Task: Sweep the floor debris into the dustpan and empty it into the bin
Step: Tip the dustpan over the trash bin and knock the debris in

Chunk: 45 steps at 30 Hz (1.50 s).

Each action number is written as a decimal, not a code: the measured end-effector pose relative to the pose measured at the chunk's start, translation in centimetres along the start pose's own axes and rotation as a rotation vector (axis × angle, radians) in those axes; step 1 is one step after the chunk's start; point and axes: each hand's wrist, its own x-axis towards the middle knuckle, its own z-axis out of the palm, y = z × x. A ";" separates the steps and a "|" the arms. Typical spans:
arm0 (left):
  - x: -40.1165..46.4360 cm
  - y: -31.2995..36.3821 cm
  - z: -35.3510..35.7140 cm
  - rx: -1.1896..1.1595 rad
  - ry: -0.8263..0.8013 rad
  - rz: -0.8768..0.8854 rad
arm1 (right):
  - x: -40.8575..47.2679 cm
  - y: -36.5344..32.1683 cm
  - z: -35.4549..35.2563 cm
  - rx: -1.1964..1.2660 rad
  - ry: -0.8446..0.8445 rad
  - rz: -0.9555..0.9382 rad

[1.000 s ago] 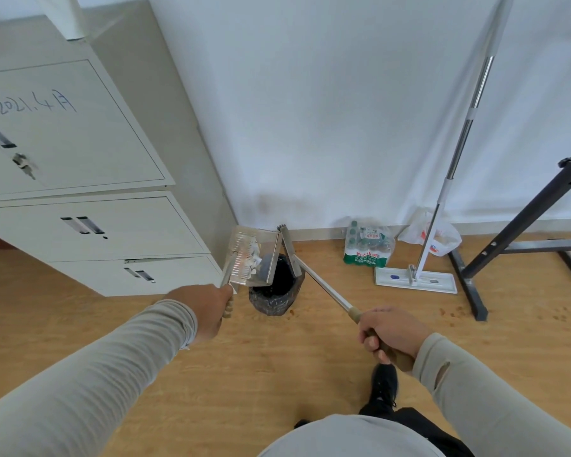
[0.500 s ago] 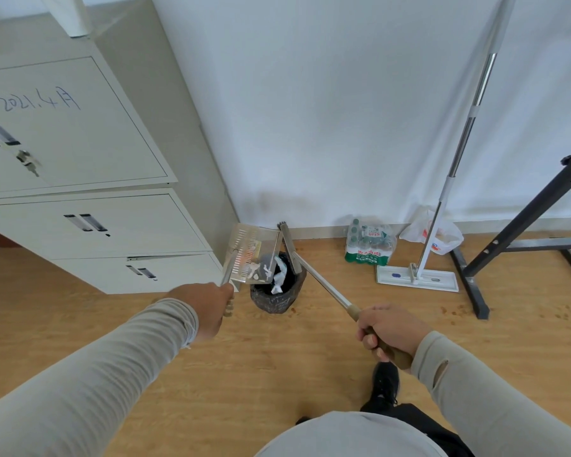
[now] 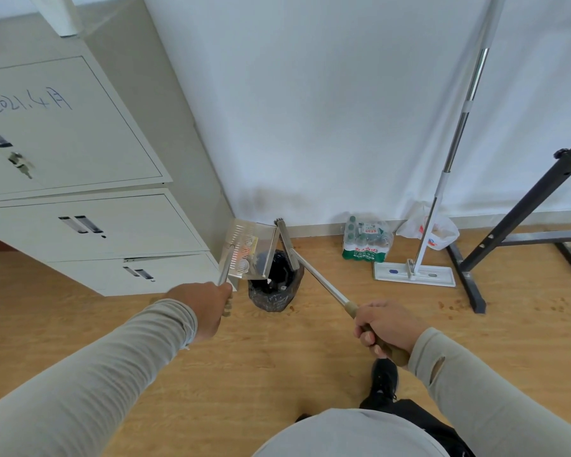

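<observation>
My left hand [image 3: 208,305] grips the handle of a metal dustpan [image 3: 249,249], which is tipped over the small bin lined with a black bag [image 3: 271,285]. The pan looks nearly empty, with a small white scrap at its lower lip over the bin's mouth. My right hand [image 3: 381,326] holds the brown grip of the broom [image 3: 314,275]. Its metal shaft slants up-left, and the narrow brush head [image 3: 285,242] rests over the bin's right rim, next to the pan.
A grey filing cabinet [image 3: 112,232] stands just left of the bin. Against the wall are a pack of bottles [image 3: 365,240], a white plastic bag [image 3: 439,230] and a flat mop [image 3: 414,275]. A black metal stand [image 3: 475,268] sits at right, with brown crumbs [image 3: 449,305] on the floor.
The white scraps that lay in the dustpan have slid out into the bin as the pan tipped further. Both hands have stayed nearly in place.
</observation>
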 end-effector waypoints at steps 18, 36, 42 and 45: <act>-0.3 1.3 -0.3 0.093 -0.046 0.012 | 1.4 0.6 -0.3 0.039 0.019 0.047; -0.5 2.0 -0.4 0.072 -0.062 0.002 | 0.9 0.5 0.2 0.004 0.034 0.056; -0.4 1.8 -0.2 0.080 -0.044 -0.017 | 0.9 0.6 0.0 -0.018 0.003 0.035; -0.4 1.6 -0.3 0.066 -0.032 -0.010 | 0.7 0.7 0.1 -0.027 0.004 0.022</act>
